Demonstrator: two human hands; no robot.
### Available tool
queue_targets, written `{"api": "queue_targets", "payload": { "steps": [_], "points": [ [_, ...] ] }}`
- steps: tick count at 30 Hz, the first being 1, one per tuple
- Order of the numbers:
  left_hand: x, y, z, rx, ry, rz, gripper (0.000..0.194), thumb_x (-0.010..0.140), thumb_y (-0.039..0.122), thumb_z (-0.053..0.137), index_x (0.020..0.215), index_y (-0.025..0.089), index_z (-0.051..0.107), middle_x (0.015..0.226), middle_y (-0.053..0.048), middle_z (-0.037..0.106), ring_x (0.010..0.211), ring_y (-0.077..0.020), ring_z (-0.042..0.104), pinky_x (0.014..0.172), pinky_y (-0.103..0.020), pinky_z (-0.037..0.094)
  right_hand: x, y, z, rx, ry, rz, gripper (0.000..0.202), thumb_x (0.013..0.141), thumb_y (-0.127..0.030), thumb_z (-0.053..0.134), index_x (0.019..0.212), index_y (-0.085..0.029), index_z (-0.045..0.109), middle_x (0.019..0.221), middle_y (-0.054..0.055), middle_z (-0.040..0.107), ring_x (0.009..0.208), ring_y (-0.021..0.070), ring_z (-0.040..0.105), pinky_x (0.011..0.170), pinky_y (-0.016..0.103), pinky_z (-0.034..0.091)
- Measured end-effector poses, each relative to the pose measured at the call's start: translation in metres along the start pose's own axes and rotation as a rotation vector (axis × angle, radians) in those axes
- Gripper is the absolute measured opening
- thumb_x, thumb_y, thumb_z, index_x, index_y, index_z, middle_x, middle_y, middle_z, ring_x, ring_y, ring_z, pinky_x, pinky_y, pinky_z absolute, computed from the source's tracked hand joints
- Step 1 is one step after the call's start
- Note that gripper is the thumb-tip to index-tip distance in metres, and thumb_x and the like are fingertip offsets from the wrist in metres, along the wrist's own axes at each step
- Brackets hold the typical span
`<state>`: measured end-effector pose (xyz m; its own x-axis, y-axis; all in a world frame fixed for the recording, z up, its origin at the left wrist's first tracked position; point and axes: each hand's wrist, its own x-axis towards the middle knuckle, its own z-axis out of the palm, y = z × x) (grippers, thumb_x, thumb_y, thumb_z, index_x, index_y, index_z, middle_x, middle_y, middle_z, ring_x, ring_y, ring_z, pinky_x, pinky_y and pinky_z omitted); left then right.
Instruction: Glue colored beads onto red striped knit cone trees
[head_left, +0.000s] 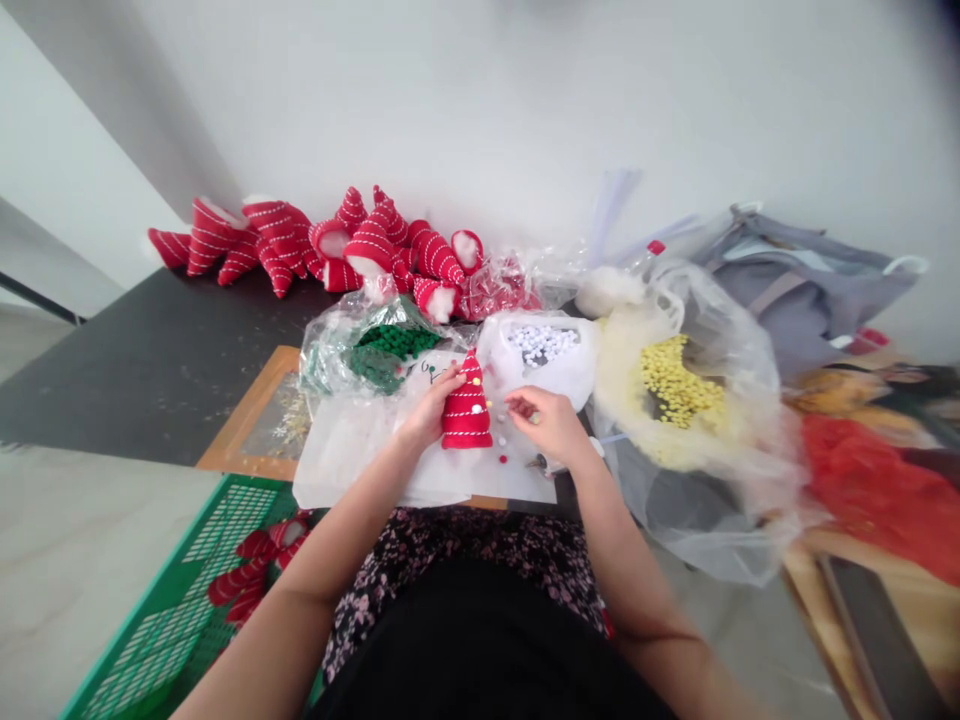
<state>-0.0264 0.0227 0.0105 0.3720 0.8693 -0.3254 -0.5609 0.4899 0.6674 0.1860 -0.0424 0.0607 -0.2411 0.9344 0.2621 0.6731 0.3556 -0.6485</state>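
Observation:
My left hand (435, 402) is closed on the left edge of a red cone (466, 428) with white dashed lines. The cone stands point away from me over white paper (337, 450), with a few small yellow and white balls on its right side. To its right, my right hand (541, 418) is raised off the cone, fingers curled and pinched; whatever they hold is too small to make out. Loose small balls, one of them a red ball (503, 459), lie on the paper between the hands.
Bags of green balls (397, 341), white balls (541, 343) and yellow balls (679, 385) stand behind and right. Many red cones (281, 235) are piled along the wall. A green basket (169, 590) with red pieces is lower left; a grey bag (810, 290) lies at the right.

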Motion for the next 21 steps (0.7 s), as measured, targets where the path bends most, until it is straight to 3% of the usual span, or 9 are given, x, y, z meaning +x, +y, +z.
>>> {"api": "queue_targets", "payload": {
  "steps": [5,9,14,17,21],
  "points": [
    [0.0,-0.002,-0.001,0.029,-0.027,0.033,0.042,0.075,0.027,0.089,0.112,0.021,0.07,0.092,-0.001,0.076,0.078,-0.0186,0.073,0.075,-0.029,0.055,0.009,-0.035,0.006,0.134,0.093,-0.146,0.025,0.094,-0.017,0.061,0.113,-0.025,0.074,0.094,0.002,0.077,0.079,0.0179,0.072,0.082,0.03,0.061],
    [0.002,-0.005,-0.002,0.07,-0.01,0.1,0.033,0.076,0.022,0.086,0.105,0.021,0.071,0.086,0.0,0.073,0.077,-0.0171,0.069,0.075,-0.027,0.051,0.017,-0.052,0.026,0.024,0.011,-0.237,0.032,0.098,-0.012,0.056,0.123,-0.026,0.072,0.101,0.005,0.077,0.087,0.0206,0.073,0.087,0.033,0.061],
    [0.003,-0.008,-0.002,0.078,-0.043,0.108,0.031,0.078,0.024,0.085,0.104,0.021,0.07,0.085,0.001,0.072,0.073,-0.0141,0.065,0.069,-0.024,0.049,0.021,-0.053,0.044,-0.21,-0.077,-0.302,0.031,0.101,-0.008,0.054,0.122,-0.021,0.073,0.103,0.011,0.077,0.095,0.0267,0.072,0.087,0.038,0.061],
    [0.001,-0.006,0.0,0.08,-0.048,0.109,0.029,0.077,0.023,0.086,0.101,0.022,0.07,0.084,0.002,0.073,0.074,-0.0149,0.067,0.069,-0.024,0.05,0.019,-0.052,0.042,-0.257,-0.047,-0.301,0.028,0.103,-0.012,0.056,0.119,-0.024,0.076,0.098,0.009,0.078,0.094,0.0264,0.071,0.087,0.038,0.06],
    [-0.003,-0.003,0.004,0.079,-0.052,0.075,0.026,0.077,0.023,0.086,0.098,0.023,0.071,0.085,0.001,0.075,0.074,-0.0176,0.07,0.069,-0.027,0.053,0.018,-0.044,0.022,-0.154,0.122,-0.284,0.025,0.105,-0.019,0.057,0.119,-0.026,0.077,0.101,0.007,0.081,0.096,0.0265,0.071,0.09,0.039,0.059]
  ]
}}
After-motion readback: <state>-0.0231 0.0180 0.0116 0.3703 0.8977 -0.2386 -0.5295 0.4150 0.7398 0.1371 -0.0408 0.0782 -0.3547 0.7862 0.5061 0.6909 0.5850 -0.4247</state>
